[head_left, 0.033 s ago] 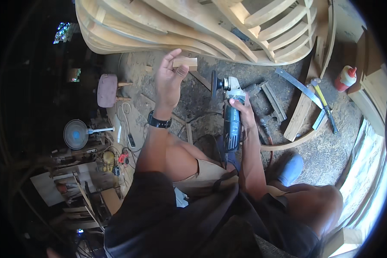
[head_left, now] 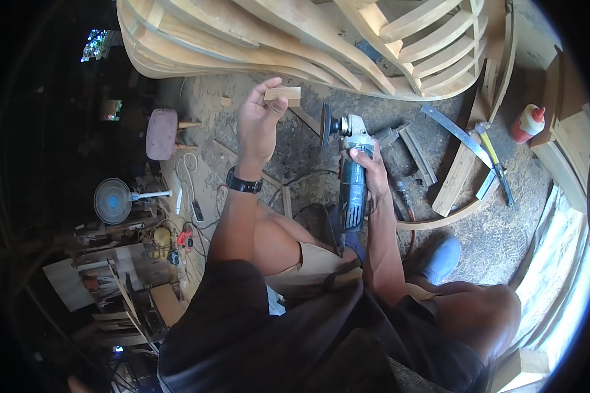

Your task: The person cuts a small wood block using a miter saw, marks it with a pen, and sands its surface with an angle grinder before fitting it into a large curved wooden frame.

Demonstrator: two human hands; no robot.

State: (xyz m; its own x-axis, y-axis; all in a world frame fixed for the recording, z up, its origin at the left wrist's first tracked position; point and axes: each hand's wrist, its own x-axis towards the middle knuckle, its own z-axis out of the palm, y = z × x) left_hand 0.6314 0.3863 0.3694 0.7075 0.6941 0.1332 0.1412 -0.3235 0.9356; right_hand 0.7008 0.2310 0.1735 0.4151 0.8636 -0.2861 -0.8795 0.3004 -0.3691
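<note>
Between the thumb and fingers of my left hand (head_left: 259, 124) is a small wood block (head_left: 283, 97), held up just below the edge of a curved wooden frame (head_left: 295, 62). My right hand (head_left: 373, 171) grips the body of a teal angle grinder (head_left: 353, 187), its thumb along the near side. The grinder's dark round disc (head_left: 325, 126) stands on edge, facing left toward the block, with a gap between them. Whether the disc is spinning cannot be made out.
Right of the grinder lie a nail gun (head_left: 413, 157), a saw blade (head_left: 459, 134), a hammer (head_left: 491, 150) and a red-and-white glue bottle (head_left: 528, 123). At left stand a pink-topped stool (head_left: 162, 134) and a fan (head_left: 113, 201). Cords and wood strips lie on the floor.
The view has shifted very slightly. Both hands keep their holds, and the block and grinder stay where they were.
</note>
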